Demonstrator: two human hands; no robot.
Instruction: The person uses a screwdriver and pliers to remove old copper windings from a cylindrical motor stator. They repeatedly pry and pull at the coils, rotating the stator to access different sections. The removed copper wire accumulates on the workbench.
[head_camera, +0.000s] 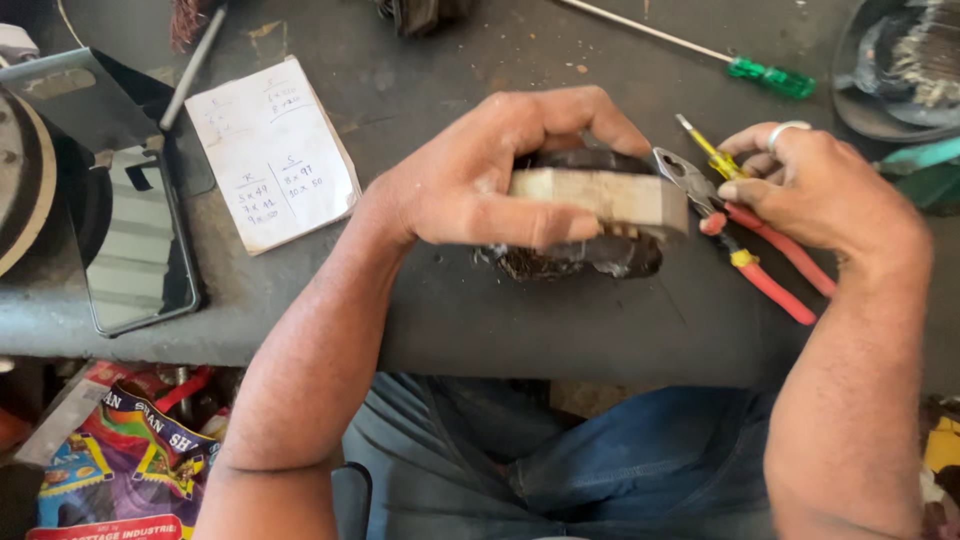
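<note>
our left hand (480, 185) clamps a dark round motor stator with a pale laminated metal core (598, 205) at bench centre. our right hand (815, 190) grips red-handled steel pliers (745, 235), jaws touching its right end. risk: pliers slipping off and nicking the windings.

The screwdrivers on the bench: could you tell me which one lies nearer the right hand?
The yellow-handled screwdriver, whose handle passes right under the right hand beside the red-handled pliers. The green-handled screwdriver lies apart, farther up the bench.
</note>
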